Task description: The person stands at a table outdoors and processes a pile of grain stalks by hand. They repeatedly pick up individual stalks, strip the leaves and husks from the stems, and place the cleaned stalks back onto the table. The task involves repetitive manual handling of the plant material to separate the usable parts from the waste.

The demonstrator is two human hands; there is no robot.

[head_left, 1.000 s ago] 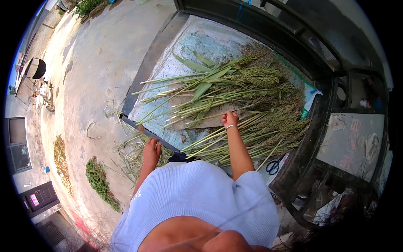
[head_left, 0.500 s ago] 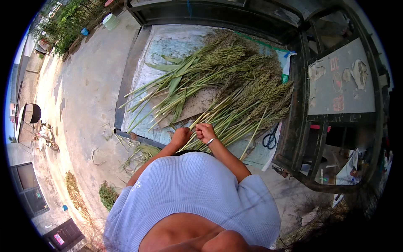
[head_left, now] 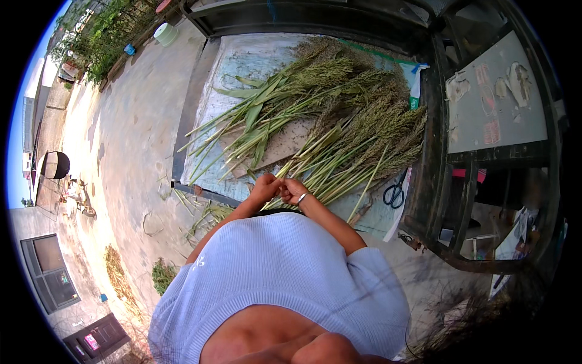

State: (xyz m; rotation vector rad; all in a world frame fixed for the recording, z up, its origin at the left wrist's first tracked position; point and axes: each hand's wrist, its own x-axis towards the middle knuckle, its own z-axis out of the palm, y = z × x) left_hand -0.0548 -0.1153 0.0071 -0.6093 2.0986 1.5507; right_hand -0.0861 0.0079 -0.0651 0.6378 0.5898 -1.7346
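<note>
Grain stalks (head_left: pixel 330 176) lie just beyond the adjoining left hand (head_left: pixel 265 188) and right hand (head_left: pixel 293 191). The fingers (head_left: pixel 271 179) of both are curled; whether they grip a stalk cannot be told.

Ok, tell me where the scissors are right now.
In the head view, the dark-handled scissors lie right of centre, between the cut grain stalks on their left and the black metal frame on their right.

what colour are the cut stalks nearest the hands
The stalks are mostly light green, some pale yellow; seen in the head view.
</note>
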